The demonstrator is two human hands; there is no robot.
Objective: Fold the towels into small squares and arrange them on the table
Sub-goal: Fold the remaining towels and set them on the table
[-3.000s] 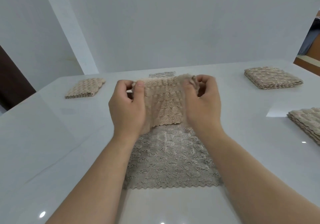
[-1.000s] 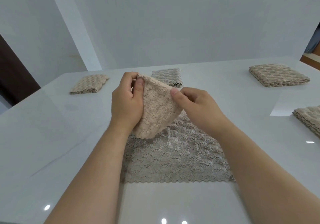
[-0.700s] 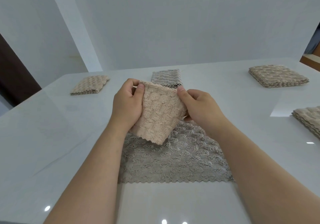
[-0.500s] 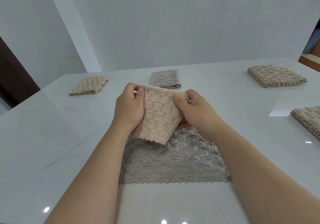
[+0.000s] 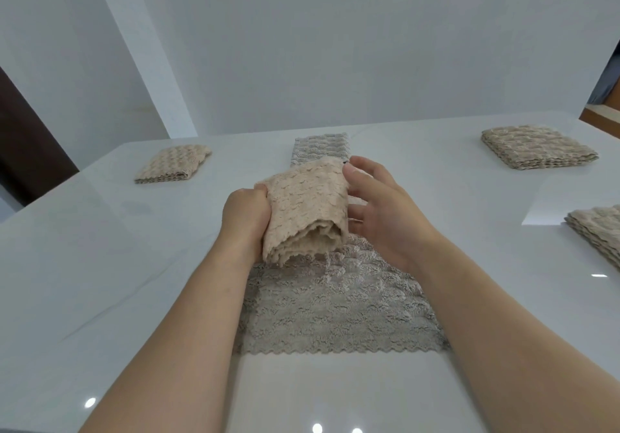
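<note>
A beige towel (image 5: 307, 208), folded into a small thick square, hangs in the air over the table's middle. My left hand (image 5: 245, 221) grips its left edge, fingers hidden beneath it. At the towel's right side my right hand (image 5: 375, 211) is spread, its thumb touching the top corner and its fingers straight along the side. Below them a grey towel (image 5: 335, 305) lies flat and unfolded on the white table (image 5: 100, 265). A folded grey towel (image 5: 320, 147) lies farther back in the centre.
A folded beige towel (image 5: 172, 164) lies at the back left. A folded beige stack (image 5: 536, 150) sits at the back right, and another beige stack (image 5: 600, 231) at the right edge. A white wall rises behind the table.
The beige towel went from a half-open hanging piece to a small thick square. My right hand has let go of its pinch and opened beside it. The left hand keeps its hold.
</note>
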